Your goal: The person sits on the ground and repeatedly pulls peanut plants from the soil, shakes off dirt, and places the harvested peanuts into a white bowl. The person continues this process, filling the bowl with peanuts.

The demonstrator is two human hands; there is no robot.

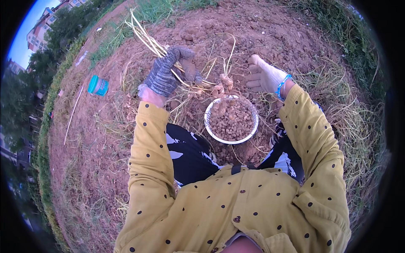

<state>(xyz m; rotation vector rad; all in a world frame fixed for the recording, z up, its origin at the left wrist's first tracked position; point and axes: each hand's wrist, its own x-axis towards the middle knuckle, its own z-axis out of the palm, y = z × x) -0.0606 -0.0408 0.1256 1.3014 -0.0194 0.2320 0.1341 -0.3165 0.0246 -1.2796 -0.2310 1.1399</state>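
Observation:
My left hand [172,69], in a grey knitted glove, is closed around a bunch of pale peanut plant stems [148,39]. The stems point up and to the left; their root ends reach right, over the white basin. My right hand [265,76], in a light glove with a blue band at the wrist, is held to the right with its fingers apart and nothing seen in it. Between my knees stands a round white basin [231,142] holding many unshelled peanuts [232,121]. Peanut pods on roots [226,82] lie or hang just beyond its far rim.
A teal bucket [98,85] is on the soil at the left, with a thin pale stick [73,115] near it. Dry pulled vines [354,126] are heaped at the right. Green plants [351,41] edge the plot.

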